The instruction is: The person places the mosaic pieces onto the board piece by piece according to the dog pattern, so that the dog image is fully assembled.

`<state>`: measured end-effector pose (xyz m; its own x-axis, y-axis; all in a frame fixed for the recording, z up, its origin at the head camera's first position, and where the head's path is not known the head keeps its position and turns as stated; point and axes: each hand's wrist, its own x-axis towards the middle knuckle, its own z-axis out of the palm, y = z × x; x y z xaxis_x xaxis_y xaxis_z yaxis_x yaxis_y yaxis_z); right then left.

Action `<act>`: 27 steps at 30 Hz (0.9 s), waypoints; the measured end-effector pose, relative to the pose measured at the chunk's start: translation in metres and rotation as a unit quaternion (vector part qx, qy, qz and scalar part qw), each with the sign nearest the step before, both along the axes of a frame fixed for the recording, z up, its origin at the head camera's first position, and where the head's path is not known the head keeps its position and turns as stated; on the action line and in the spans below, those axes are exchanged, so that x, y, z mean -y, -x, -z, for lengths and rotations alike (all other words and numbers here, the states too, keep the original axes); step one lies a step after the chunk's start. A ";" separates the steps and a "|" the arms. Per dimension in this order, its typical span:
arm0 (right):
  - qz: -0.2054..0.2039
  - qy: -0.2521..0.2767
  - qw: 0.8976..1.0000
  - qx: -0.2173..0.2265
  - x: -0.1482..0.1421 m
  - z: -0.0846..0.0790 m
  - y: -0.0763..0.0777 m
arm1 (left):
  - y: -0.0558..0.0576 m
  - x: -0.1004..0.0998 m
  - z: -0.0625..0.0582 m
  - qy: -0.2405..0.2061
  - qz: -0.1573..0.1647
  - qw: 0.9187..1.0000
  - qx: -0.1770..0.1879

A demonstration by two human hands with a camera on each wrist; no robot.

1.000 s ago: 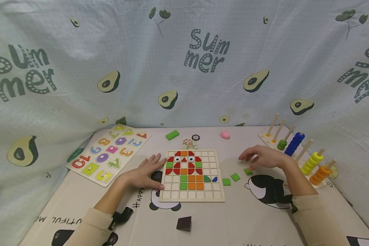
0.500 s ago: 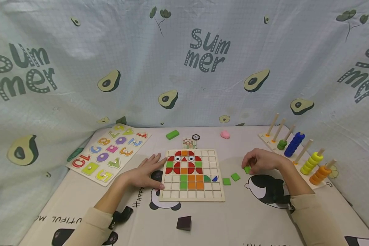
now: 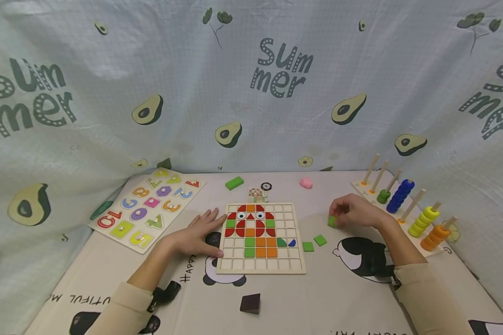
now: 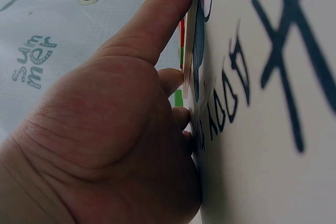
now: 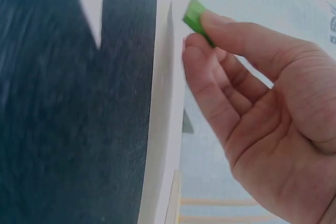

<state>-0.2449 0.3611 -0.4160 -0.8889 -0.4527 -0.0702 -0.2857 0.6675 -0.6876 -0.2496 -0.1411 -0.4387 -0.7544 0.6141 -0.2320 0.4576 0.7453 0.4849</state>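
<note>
A wooden grid board lies in the middle of the table, with red, green, orange and blue tiles forming a figure on it. My left hand rests at its left edge, fingers spread and straight; in the left wrist view the thumb touches the board's side. My right hand pinches a green square tile between thumb and fingertips, raised off the table to the right of the board. Two more green tiles lie on the cloth between the board and that hand.
A number puzzle board lies at the left. A bead abacus stands at the right. Behind the grid board are a green block, a small picture card, a round black-and-white piece and a pink figurine. A dark block sits in front.
My right hand came down onto the far-right green tile, pinched it and lifted it off the cloth, moving slightly left. My left hand stayed at the board's edge.
</note>
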 end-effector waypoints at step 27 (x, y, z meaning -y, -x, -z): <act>-0.215 0.003 0.976 0.037 0.134 -0.030 -0.013 | -0.001 0.000 -0.002 -0.005 0.009 1.000 -0.001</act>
<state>-0.2317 0.2273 -0.3861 -0.6097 -0.7830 -0.1228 -0.4884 0.4932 -0.7199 -0.2483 -0.1410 -0.4365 -0.7433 0.6301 -0.2248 0.4723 0.7322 0.4907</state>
